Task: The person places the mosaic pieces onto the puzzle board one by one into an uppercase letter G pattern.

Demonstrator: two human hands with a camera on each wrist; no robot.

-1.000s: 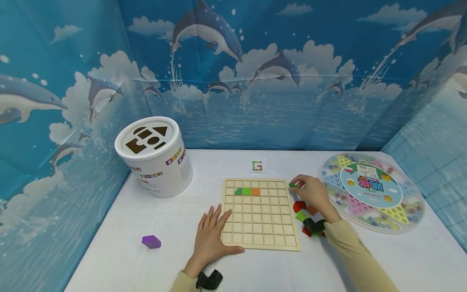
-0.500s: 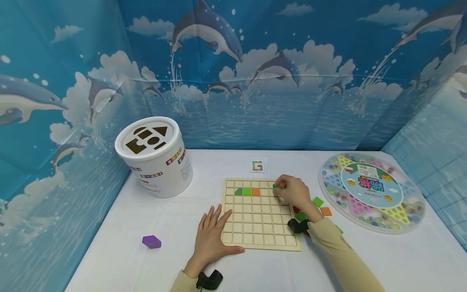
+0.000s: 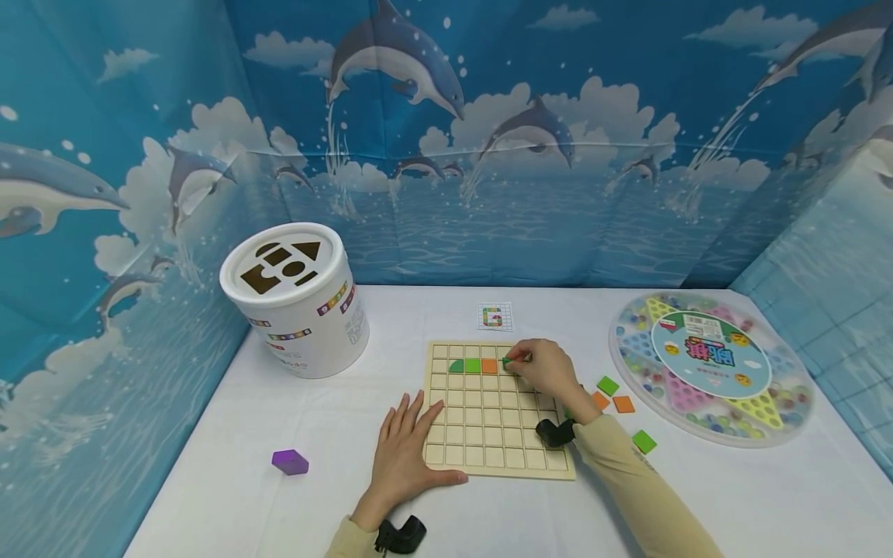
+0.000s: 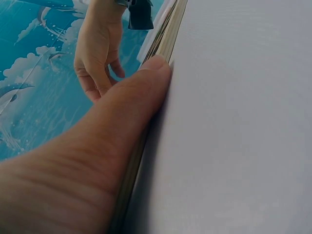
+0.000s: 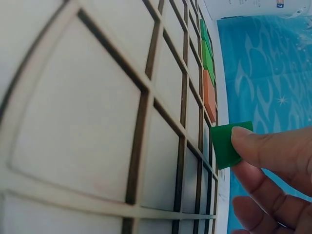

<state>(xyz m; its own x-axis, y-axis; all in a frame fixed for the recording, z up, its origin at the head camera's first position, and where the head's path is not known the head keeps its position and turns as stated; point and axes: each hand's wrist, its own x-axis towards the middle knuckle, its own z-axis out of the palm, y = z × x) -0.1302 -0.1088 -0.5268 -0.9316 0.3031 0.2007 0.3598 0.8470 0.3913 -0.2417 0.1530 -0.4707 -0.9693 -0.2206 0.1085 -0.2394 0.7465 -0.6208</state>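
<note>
The wooden grid board (image 3: 481, 436) lies on the white table. Its upper rows hold a dark green rounded tile (image 3: 456, 366), a light green square tile (image 3: 473, 366) and an orange square tile (image 3: 490, 366), side by side. My right hand (image 3: 547, 367) pinches a dark green tile (image 5: 225, 145) between thumb and fingers, just right of the orange one, at the board's surface; whether it touches the cell I cannot tell. My left hand (image 3: 403, 451) rests spread at the board's lower left corner, its thumb (image 4: 134, 92) along the near edge.
Loose green and orange tiles (image 3: 624, 404) lie right of the board, some hidden by my right arm. A small pattern card (image 3: 494, 316) lies behind it. A white bucket (image 3: 307, 325) and a purple block (image 3: 290, 462) stand left; a round marble game box (image 3: 711, 364) sits right.
My right hand has carried the dark green tile left from beside the board to the cell next to the orange tile. The left hand has stayed put.
</note>
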